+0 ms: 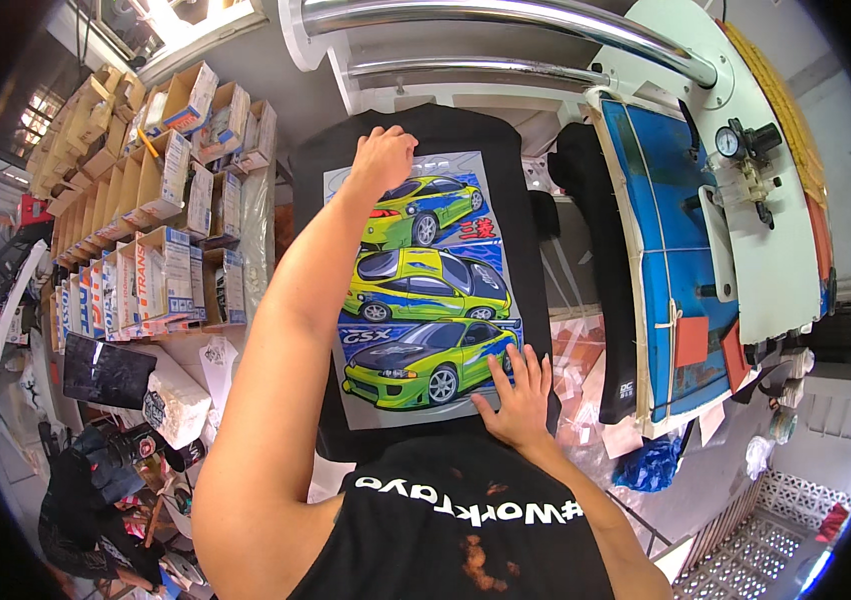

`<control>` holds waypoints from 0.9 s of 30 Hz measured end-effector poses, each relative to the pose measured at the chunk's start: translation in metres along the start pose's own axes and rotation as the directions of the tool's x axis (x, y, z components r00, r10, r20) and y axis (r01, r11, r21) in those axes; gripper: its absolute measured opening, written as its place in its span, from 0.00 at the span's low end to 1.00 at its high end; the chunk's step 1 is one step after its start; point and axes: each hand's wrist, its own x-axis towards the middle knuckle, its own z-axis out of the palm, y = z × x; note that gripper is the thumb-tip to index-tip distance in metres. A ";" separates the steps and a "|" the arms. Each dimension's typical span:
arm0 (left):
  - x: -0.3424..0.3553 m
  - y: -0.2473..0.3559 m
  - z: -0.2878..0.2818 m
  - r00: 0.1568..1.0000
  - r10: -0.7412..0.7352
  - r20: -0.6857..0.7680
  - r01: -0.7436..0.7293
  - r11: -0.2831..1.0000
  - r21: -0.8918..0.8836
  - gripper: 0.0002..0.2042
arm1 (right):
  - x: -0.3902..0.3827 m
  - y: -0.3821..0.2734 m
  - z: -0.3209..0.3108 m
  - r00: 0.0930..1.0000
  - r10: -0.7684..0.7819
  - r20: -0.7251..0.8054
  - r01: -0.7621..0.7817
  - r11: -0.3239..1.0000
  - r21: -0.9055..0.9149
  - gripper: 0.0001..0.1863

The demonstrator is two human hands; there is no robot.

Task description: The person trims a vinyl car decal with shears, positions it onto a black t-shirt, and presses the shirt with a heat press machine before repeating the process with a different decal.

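Note:
A black T-shirt [311,200] lies spread out in front of me. On it rests a rectangular printed sheet [356,408] with three green-and-blue cars on a grey and blue ground. My left hand [384,160] is at the sheet's far edge, its fingers bent down and drawn together over the black fabric; whatever may be under the fingertips is hidden. Near the sheet's lower right corner, my right hand [521,400] lies flat with its fingers spread, the fingertips touching the print and the shirt's edge.
A white press machine with metal rails [516,20] and a pressure gauge [728,142] stands behind and to the right. Beside it leans a blue framed screen [651,180]. Cardboard boxes [136,200] fill the left side, above a dark monitor [106,372]. A blue plastic bag [648,465] sits lower right.

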 end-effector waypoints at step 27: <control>-0.355 0.075 -0.095 0.985 -0.125 -0.123 0.092 0.965 -0.244 0.18 | 0.019 0.021 -0.004 0.988 -0.056 -0.141 0.061 0.998 0.032 0.29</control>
